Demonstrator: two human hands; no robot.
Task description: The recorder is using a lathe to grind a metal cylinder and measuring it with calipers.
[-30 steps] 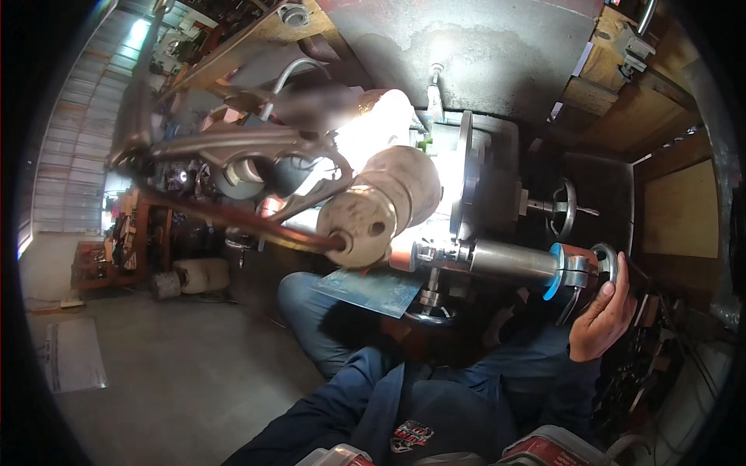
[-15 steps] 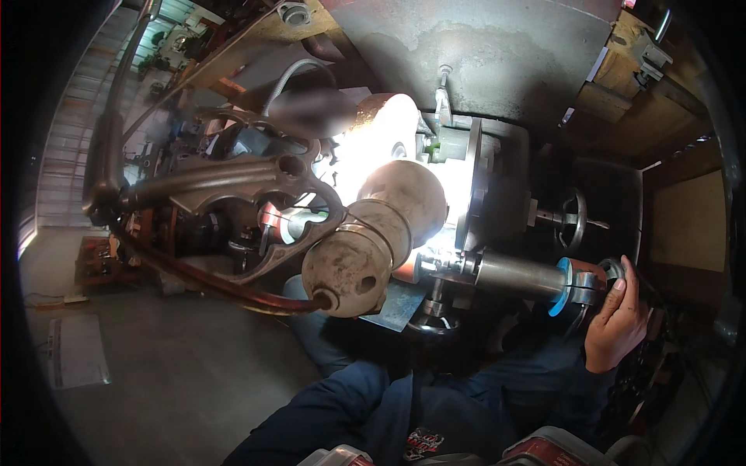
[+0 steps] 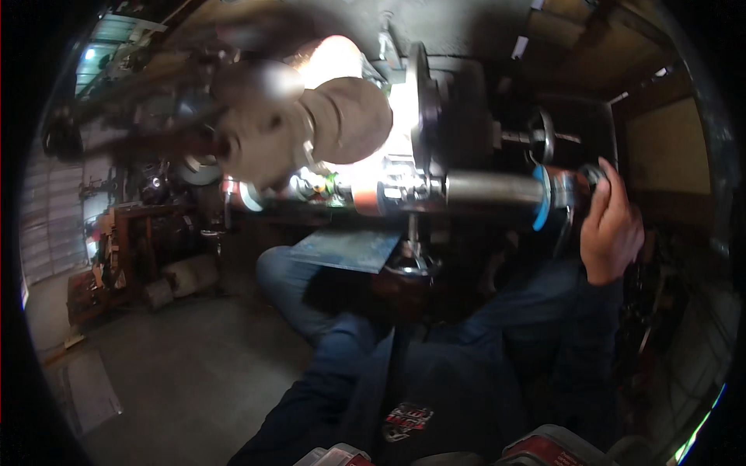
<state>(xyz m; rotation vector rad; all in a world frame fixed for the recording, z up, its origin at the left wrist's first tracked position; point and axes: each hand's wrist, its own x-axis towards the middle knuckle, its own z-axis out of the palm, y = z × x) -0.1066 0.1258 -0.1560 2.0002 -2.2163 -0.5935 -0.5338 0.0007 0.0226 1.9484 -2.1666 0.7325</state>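
My right hand (image 3: 611, 233) is closed around a dark round knob (image 3: 594, 175) at the right end of a horizontal shaft on a machine. The thumb lies on its near side and the fingers reach over the top. Left of the knob come an orange clamp collar, a thin blue disc (image 3: 542, 198) and a bare metal cylinder (image 3: 493, 188). The cylinder runs into a brightly lit chuck-like part (image 3: 408, 185) beside an orange-brown piece. A dark sleeve (image 3: 311, 396) rises from the lower left, but my left hand does not show.
A grimy work lamp (image 3: 311, 128) on a jointed arm hangs over the machine's left, blurred. Below the shaft are a flat metal plate (image 3: 350, 247) and a small handwheel (image 3: 412, 262). Another handwheel (image 3: 542, 137) stands behind. Shelves (image 3: 116, 256) line the left.
The whole view has shifted, so the machine and lamp sit higher and more to the left, with blur at the lamp. My right hand stays on the knob.
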